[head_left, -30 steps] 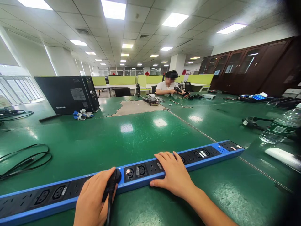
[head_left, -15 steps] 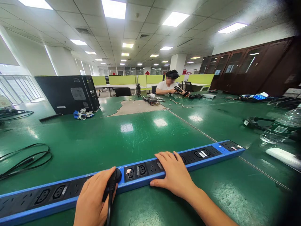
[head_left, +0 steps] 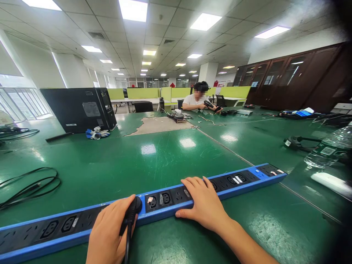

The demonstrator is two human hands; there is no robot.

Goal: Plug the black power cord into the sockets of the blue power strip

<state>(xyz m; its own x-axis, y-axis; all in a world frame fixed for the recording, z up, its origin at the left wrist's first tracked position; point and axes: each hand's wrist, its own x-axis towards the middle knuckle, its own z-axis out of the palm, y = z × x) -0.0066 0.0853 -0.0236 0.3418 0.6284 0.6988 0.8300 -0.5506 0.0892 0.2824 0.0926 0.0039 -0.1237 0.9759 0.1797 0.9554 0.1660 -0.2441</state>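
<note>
A long blue power strip (head_left: pixel 165 211) with black sockets lies slantwise across the green table in the head view. My left hand (head_left: pixel 110 225) is closed around a black power plug (head_left: pixel 135 207), which sits at the strip near its middle. The plug's cable runs down toward me; its pins are hidden, so how deep it sits cannot be told. To the right, my right hand (head_left: pixel 205 205) grips the strip from above, fingers over the far edge and thumb at the near side.
A looped black cable (head_left: pixel 52 185) lies at left. Farther back stand a black computer case (head_left: pixel 79 110) and gloves (head_left: pixel 96 134). At right are a water bottle (head_left: pixel 328 150) and a white bar-shaped object (head_left: pixel 331 185). Across the table a person (head_left: pixel 195 101) holds a dark tool.
</note>
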